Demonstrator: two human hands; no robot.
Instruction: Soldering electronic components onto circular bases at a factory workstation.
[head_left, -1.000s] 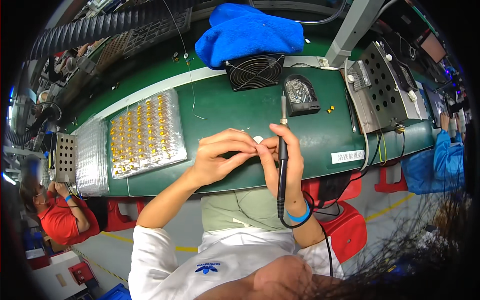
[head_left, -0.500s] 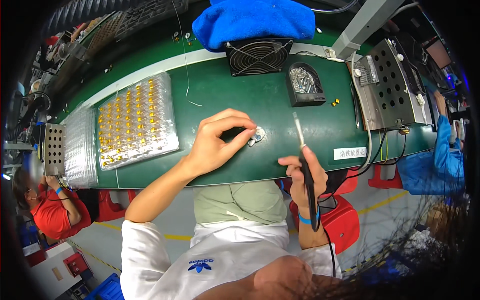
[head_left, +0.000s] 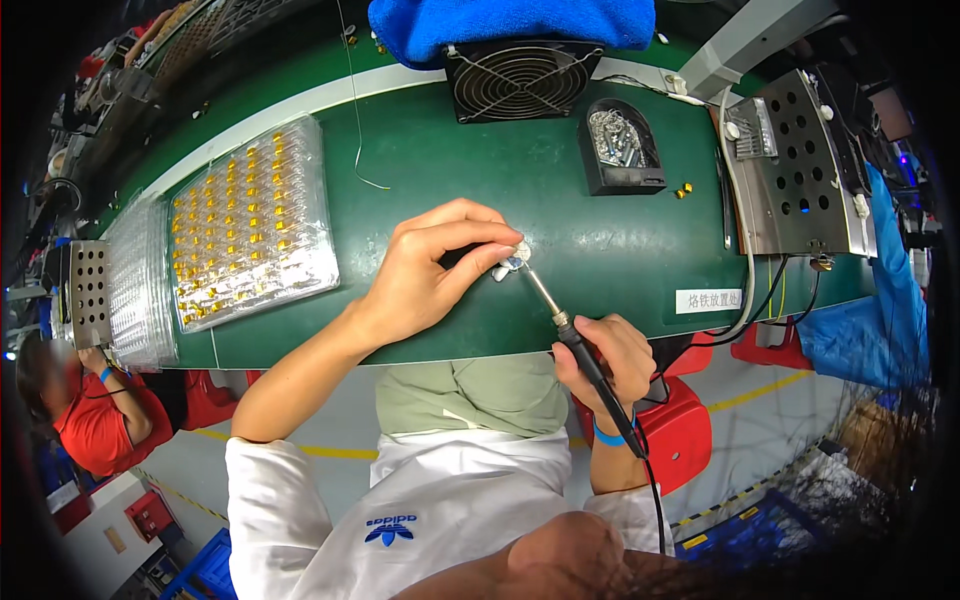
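Observation:
Over the green bench my left hand (head_left: 425,262) is closed in a pinch, thumb and forefinger touching a small whitish piece (head_left: 520,253); what exactly sits between the fingertips is too small to make out. A soldering iron (head_left: 596,378) with a black handle is gripped in my right hand (head_left: 622,360). Its metal tip slants up and left and meets the whitish piece beside my left fingertips. Down past my right wrist trails the iron's black cord (head_left: 655,495).
Left stands a clear plastic tray (head_left: 318,235) of small yellow parts, beside stacked empty trays (head_left: 140,275). Behind are a black fan (head_left: 525,80) and a black bin (head_left: 620,181) of metal pieces. A perforated metal box (head_left: 800,190) stands right. Co-workers sit on both sides.
My right hand has turned the soldering iron from pointing up to slanting left, bringing its tip to the whitish piece. My left hand keeps its pinch there. The view has shifted slightly.

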